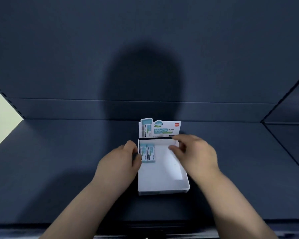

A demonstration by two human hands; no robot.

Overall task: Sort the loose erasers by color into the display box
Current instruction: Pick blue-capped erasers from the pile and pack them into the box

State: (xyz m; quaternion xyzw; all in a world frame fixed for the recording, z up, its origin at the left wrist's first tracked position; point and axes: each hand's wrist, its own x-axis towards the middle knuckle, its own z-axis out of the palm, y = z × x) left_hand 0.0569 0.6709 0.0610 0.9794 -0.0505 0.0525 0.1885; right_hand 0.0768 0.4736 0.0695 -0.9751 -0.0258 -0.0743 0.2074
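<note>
Erasers in blue-green sleeves, two of them, lie side by side in the far-left corner of the white display box, which sits on a dark blue shelf with its printed header card standing upright at the back. Going from the left: the left hand comes in from the lower left with the forearm angled up toward the box, and rests against the outside of the left wall. Its fingers are curled and pressed to that wall beside the leftmost eraser; whether they pinch the eraser itself I cannot tell. The rest of the box floor, from the erasers to the right wall and down to the near edge, is bare white card. The right hand reaches over the far-right corner, palm down, fingers loosely spread and slightly bent, thumb inside the box, nothing visibly held. Open shelf surface stretches wide on both sides and in front of the box.
</note>
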